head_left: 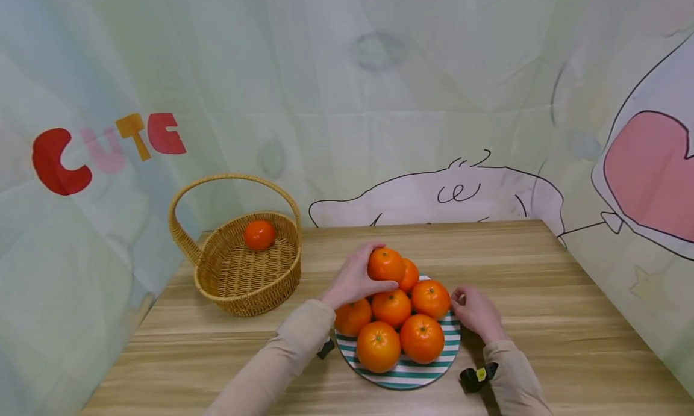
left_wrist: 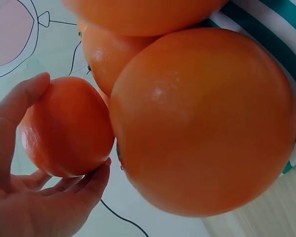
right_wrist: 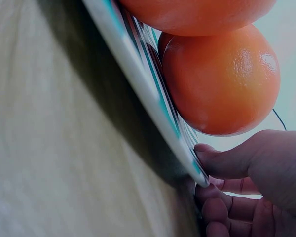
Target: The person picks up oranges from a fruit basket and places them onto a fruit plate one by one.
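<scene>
My left hand (head_left: 358,280) grips an orange (head_left: 387,265) at the back of a plate, thumb on one side and fingers on the other. In the left wrist view that held orange (left_wrist: 66,128) sits beside a larger-looking orange (left_wrist: 202,123). The round plate (head_left: 398,380) has green and white stripes and carries several more oranges. At its right edge, my right hand (head_left: 479,312) pinches the rim. The right wrist view shows the thumb above the plate's rim (right_wrist: 163,123) and curled fingers below, with an orange (right_wrist: 222,81) close by.
Left of the plate stands a wicker basket (head_left: 255,301) with a tall arched handle and one orange-red fruit (head_left: 259,235) inside. Both rest on a wooden table (head_left: 569,344). A printed curtain (head_left: 347,103) hangs behind and around the table.
</scene>
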Tool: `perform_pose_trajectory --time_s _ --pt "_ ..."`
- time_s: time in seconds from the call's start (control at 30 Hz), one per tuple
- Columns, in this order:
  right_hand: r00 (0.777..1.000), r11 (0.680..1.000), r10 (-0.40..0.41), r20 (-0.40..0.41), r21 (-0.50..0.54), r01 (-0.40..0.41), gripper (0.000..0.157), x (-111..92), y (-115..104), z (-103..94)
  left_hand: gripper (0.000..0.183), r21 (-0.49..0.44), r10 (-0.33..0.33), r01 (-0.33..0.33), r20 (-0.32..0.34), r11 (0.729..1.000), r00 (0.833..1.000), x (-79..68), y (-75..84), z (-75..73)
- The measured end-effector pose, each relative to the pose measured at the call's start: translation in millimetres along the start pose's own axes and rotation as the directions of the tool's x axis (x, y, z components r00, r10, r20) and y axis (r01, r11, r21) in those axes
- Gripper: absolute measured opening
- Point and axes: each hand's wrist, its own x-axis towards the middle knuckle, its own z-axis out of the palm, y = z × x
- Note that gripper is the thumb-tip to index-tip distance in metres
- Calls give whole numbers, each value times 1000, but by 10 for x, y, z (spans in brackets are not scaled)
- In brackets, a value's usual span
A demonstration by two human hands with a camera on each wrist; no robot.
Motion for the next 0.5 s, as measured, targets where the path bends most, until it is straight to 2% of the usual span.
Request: perform_pose_trajectory --time_s 0.5 --pt "1000 1000 -27 -15 -12 27 12 -7 0 -14 81 11 -9 9 10 1000 1000 24 -2 42"
